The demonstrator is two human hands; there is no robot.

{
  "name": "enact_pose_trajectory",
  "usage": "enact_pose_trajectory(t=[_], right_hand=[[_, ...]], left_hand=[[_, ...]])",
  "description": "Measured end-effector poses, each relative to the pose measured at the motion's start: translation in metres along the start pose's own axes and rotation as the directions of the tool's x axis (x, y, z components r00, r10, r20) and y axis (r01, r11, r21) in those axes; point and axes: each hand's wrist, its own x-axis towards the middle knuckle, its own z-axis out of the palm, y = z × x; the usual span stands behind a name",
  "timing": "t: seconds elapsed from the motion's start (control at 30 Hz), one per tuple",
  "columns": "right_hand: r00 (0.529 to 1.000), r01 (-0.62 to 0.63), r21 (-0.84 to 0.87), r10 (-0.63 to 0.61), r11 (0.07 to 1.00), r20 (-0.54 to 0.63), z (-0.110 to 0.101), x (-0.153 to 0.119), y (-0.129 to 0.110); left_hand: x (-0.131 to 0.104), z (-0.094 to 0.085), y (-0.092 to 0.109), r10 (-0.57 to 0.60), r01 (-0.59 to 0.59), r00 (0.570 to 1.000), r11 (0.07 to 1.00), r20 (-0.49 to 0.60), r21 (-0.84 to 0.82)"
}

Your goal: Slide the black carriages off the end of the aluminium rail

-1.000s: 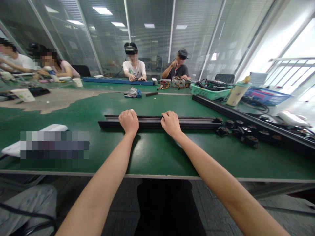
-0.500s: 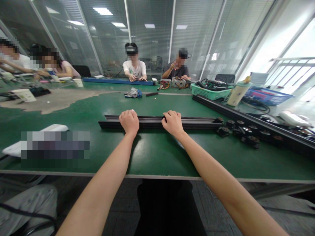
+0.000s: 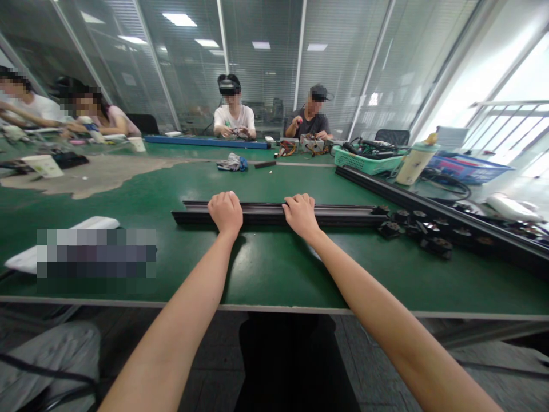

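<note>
A long black channel-shaped rail (image 3: 261, 217) lies crosswise on the green table (image 3: 274, 269) in front of me. My left hand (image 3: 226, 213) is closed over it, left of its middle, with the fingertips hidden behind the far side. Farther right, my right hand (image 3: 301, 214) grips the same rail, its fingers curled over the top. The rail's right end reaches small black parts with metal pieces (image 3: 389, 229), several of them in a loose cluster.
A longer black rail (image 3: 407, 197) runs diagonally along the right side. Behind it stand a green basket (image 3: 364, 160) of cables, a cream bottle (image 3: 416, 163) and a blue basket (image 3: 467, 169). A grey cloth (image 3: 232, 162) lies ahead. Co-workers sit across the table and at left.
My hands and the rail stay almost still. Across the table, the co-worker in white has raised their hands off the blue bar, and the one in dark clothing has lowered a hand.
</note>
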Motion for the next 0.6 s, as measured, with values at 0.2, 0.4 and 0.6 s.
enact_pose_trajectory(t=[0.2, 0.4, 0.6], right_hand=[[1.0, -0.013, -0.051, 0.014, 0.999, 0.02, -0.0013, -0.0005, -0.0006], [0.999, -0.013, -0.069, 0.015, 0.998, 0.031, -0.0025, -0.0007, -0.0016], [0.999, -0.02, -0.074, 0.023, 0.997, 0.039, -0.0035, -0.001, -0.0021]], left_hand=[[0.001, -0.0011, 0.001, -0.008, 0.007, 1.0, 0.999, 0.024, 0.049], [0.0011, 0.0008, -0.0003, 0.011, -0.012, 1.0, 0.999, 0.004, 0.041], [0.0011, 0.0017, -0.0019, 0.02, -0.02, 1.0, 0.999, 0.001, 0.036]])
